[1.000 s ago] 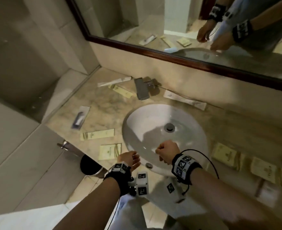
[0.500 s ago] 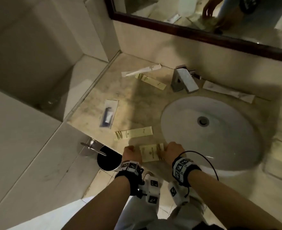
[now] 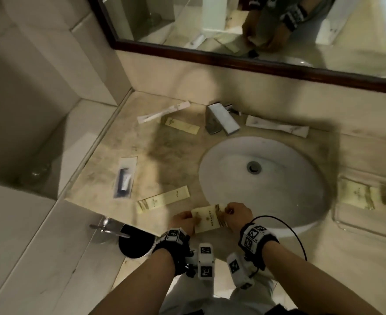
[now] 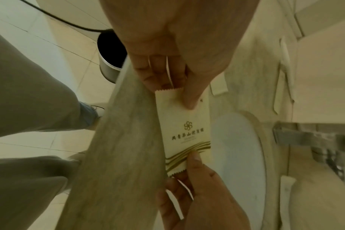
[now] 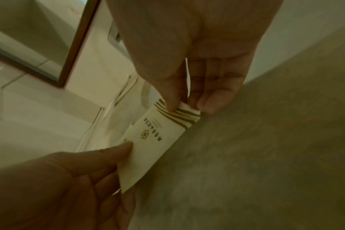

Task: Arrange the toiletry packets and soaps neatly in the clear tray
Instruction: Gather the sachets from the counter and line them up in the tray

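Here, the person is standing at a marble counter and is holding one cream packet with both hands, just above the front edge of the counter, to the left of the white sink. The left hand is pinching the plain serrated end of the packet between the thumb and the fingers, and the right hand is pinching the other end, the one with the olive stripes. In the left wrist view the packet is showing a small flower logo and a line of printed characters, and the thumb of the left hand is lying on its top side. In the right wrist view the right hand is gripping the striped end of the packet with thumb and fingertips, and the packet is bending a little there.

Other packets are lying on the counter: a long cream packet just behind the hands, a clear packet with a dark item near the left edge, a white slim packet and a second cream packet near the back wall, and a long white packet to the right of the faucet. The clear tray is standing on the right of the sink, well apart from the hands, and some cream packets are lying inside it; this part is blurred. A mirror is hanging above, and a dark bin is standing on the floor below the counter.
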The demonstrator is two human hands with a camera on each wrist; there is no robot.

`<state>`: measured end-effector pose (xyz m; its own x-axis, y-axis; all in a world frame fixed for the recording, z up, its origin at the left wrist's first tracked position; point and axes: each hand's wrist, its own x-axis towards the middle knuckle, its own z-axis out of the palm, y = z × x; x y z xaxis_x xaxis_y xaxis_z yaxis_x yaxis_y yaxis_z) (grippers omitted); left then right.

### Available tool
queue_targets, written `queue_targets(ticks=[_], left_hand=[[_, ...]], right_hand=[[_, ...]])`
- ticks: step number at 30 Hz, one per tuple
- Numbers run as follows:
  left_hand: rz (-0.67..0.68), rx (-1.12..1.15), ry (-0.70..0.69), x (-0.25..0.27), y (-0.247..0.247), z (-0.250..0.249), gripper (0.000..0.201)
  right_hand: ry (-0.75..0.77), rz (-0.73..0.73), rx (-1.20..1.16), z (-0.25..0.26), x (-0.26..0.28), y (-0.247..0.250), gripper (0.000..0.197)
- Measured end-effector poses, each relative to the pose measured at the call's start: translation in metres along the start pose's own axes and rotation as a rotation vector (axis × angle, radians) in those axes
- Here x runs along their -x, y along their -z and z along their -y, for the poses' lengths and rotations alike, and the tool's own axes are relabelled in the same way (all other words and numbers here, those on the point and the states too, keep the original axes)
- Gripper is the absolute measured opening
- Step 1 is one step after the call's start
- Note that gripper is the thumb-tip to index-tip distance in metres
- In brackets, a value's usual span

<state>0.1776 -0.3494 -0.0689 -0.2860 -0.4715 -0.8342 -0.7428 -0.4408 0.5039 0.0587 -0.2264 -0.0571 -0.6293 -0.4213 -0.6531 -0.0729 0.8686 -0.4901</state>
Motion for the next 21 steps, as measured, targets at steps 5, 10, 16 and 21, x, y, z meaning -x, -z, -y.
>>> queue_targets(ticks=[5,10,16,21], left_hand=[[0.178,-0.07,-0.13,0.034,-0.081,-0.052,0.021],[0.318,-0.233,-0.22,0.07,-0.201,-0.088,0.019],[0.366,-0.317,-0.266,0.092,-0.322,-0.112,0.013],[0.271,-0.472,-0.351,0.094,-0.38,-0.118,0.018]], right_hand=[[-0.07,-0.115,-0.254,-0.06,0.011,0.071,0.016],[-0.145,-0.254,-0.505,-0.139,0.028,0.153,0.01],[-0.216,-0.341,-0.71,-0.232,0.04,0.229,0.009],[-0.324,-0.373,-0.751,-0.282,0.027,0.272,0.008]])
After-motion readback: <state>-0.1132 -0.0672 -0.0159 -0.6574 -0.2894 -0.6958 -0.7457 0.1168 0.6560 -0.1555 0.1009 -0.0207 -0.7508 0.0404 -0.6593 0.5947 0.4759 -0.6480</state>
